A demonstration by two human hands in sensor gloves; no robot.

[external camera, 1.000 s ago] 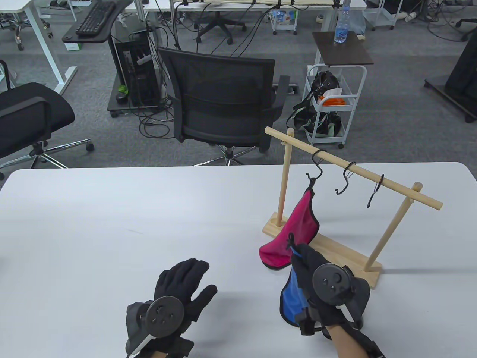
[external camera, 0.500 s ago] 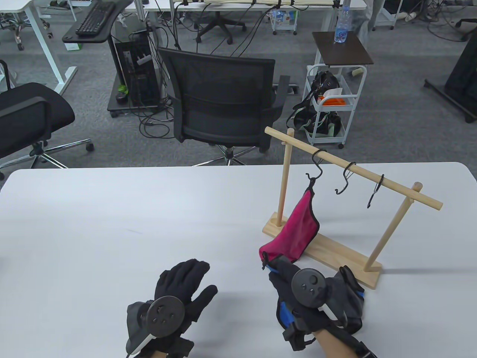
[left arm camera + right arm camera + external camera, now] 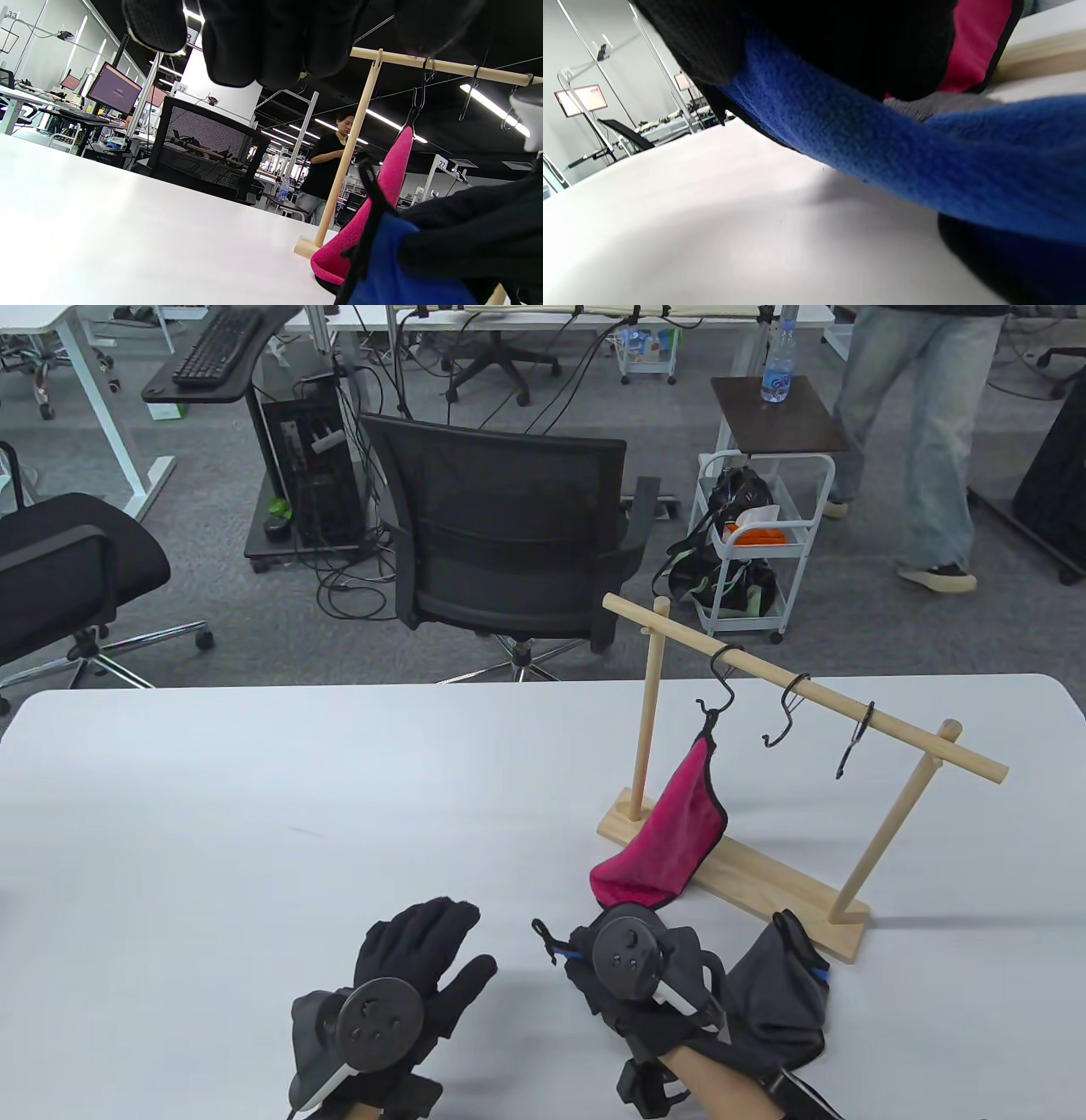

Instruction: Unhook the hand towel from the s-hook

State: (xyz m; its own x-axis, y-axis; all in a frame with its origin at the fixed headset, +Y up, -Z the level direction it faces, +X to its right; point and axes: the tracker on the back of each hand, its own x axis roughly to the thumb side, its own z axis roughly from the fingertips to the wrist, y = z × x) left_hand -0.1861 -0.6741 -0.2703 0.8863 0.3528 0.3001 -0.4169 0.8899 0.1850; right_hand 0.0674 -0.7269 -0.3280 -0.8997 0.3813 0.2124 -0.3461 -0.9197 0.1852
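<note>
A wooden rack (image 3: 814, 687) carries three black S-hooks. A pink hand towel (image 3: 683, 827) hangs by its loop from the left S-hook (image 3: 721, 678), with its lower end on the table. The middle S-hook (image 3: 782, 717) and right S-hook (image 3: 853, 742) hang bare. My right hand (image 3: 594, 963) grips a blue and grey hand towel (image 3: 776, 993) low over the table in front of the rack, with its black loop (image 3: 543, 937) sticking out to the left. The blue towel (image 3: 925, 169) fills the right wrist view. My left hand (image 3: 420, 963) rests flat and open on the table, holding nothing.
The rack's wooden base (image 3: 764, 882) lies just behind my right hand. A black office chair (image 3: 509, 534) stands beyond the table's far edge. A person (image 3: 916, 432) walks on the floor at the back right, next to a white cart (image 3: 755, 543).
My right hand has carried the blue towel left and down from the rack base to the table front. A person has walked into the background. My left hand has not moved.
</note>
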